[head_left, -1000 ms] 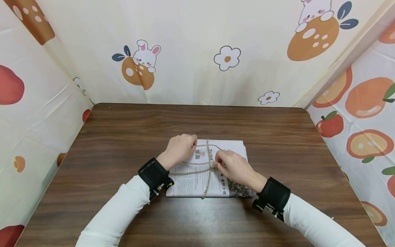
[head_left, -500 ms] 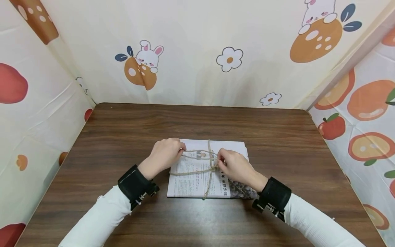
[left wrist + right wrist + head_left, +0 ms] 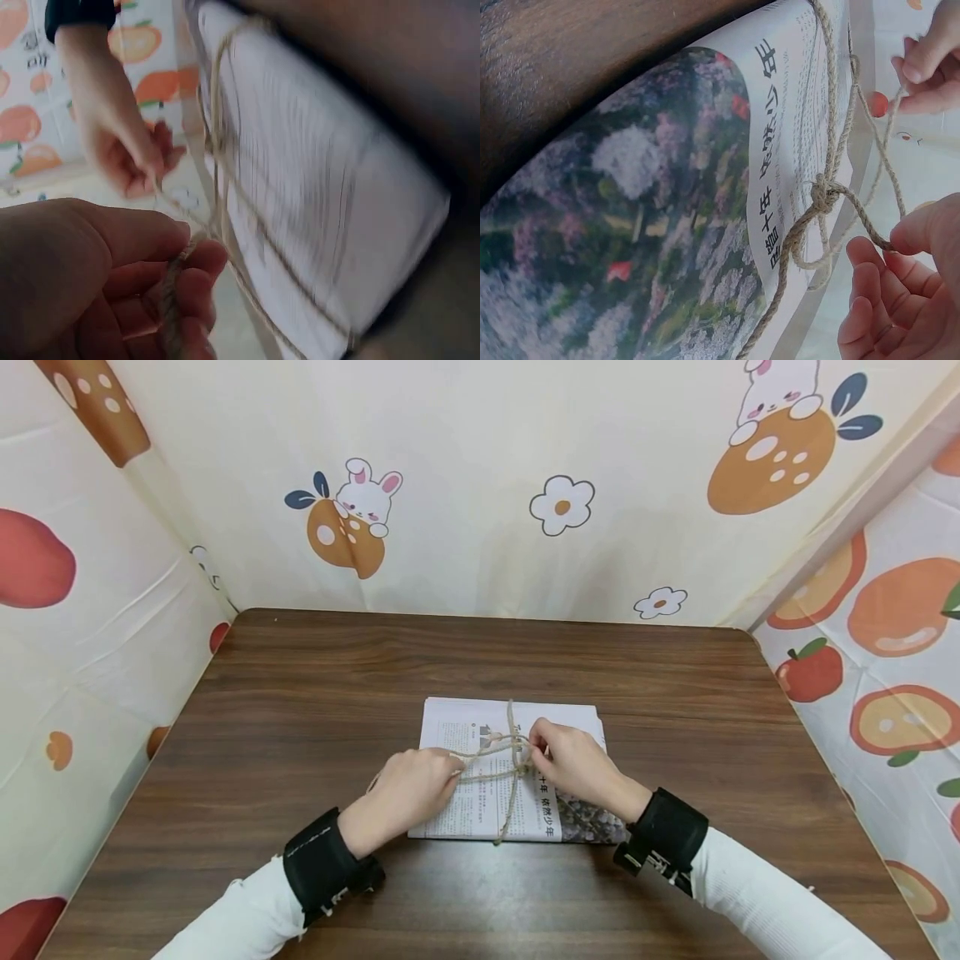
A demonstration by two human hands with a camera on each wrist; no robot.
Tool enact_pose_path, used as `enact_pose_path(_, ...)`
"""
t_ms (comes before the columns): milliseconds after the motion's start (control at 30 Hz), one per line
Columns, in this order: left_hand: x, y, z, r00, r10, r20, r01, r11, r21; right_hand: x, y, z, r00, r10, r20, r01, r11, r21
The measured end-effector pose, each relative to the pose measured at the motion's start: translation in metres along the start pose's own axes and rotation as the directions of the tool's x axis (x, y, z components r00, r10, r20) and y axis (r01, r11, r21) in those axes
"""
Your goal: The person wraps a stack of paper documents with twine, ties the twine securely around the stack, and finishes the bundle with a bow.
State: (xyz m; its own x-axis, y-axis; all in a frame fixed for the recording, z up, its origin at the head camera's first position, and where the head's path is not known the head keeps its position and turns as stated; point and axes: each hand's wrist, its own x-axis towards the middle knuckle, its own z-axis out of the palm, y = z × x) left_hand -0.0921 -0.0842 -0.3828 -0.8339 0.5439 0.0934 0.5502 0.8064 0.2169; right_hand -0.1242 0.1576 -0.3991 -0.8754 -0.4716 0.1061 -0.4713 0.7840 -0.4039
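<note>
A folded stack of newspaper point(image 3: 465, 814) lies on the table, bound crosswise with jute twine point(image 3: 504, 820). Its printed side faces up, with a flower photo point(image 3: 652, 202) at the near right corner. My left hand point(image 3: 416, 789) is over the stack's left part and pinches one strand of twine between thumb and forefinger, as the left wrist view shows. At the middle, my right hand point(image 3: 573, 764) pinches another strand point(image 3: 870, 232) close to the knot point(image 3: 825, 193). Between the hands the twine runs in loose loops above the paper.
The brown wooden table point(image 3: 337, 668) reaches to a back curtain point(image 3: 450, 527) printed with rabbits and flowers. Fruit-patterned sheets hang at the left and right sides. Black camera bands point(image 3: 322, 864) sit on both wrists.
My left hand has moved left, then down towards me, still pinching the twine. The strands between the hands have drawn together near the knot. My right hand has stayed nearly in place.
</note>
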Motion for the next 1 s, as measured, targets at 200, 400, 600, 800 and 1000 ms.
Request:
enact_pose_path(200, -0.007, 0.017, 0.011, 0.999, -0.021, -0.026, 0.02, 1.0, -0.024, 0.001, 0.0, -0.001, 1.0, -0.008, 0.01, 0.008, 1.0, 0.001)
enact_pose_path(400, -0.008, 0.027, 0.02, 0.996, -0.087, -0.007, 0.085, 0.989, -0.119, 0.003, -0.003, -0.003, 1.0, -0.011, 0.009, 0.011, 1.0, 0.014)
enact_pose_path(600, -0.008, 0.036, 0.027, 0.998, -0.053, 0.042, 0.059, 0.984, -0.167, 0.005, -0.005, -0.003, 0.999, -0.032, -0.004, 0.032, 0.999, 0.021)
enact_pose_path(800, -0.002, 0.036, 0.024, 0.998, -0.044, 0.033, 0.048, 0.988, -0.148, 0.006, -0.006, -0.002, 0.999, -0.046, 0.0, 0.046, 0.999, 0.027)
enact_pose_path(1000, 0.013, 0.027, 0.007, 0.998, -0.042, -0.046, 0.038, 0.995, -0.094, 0.005, -0.005, -0.002, 0.998, -0.066, -0.002, 0.066, 0.998, 0.02)
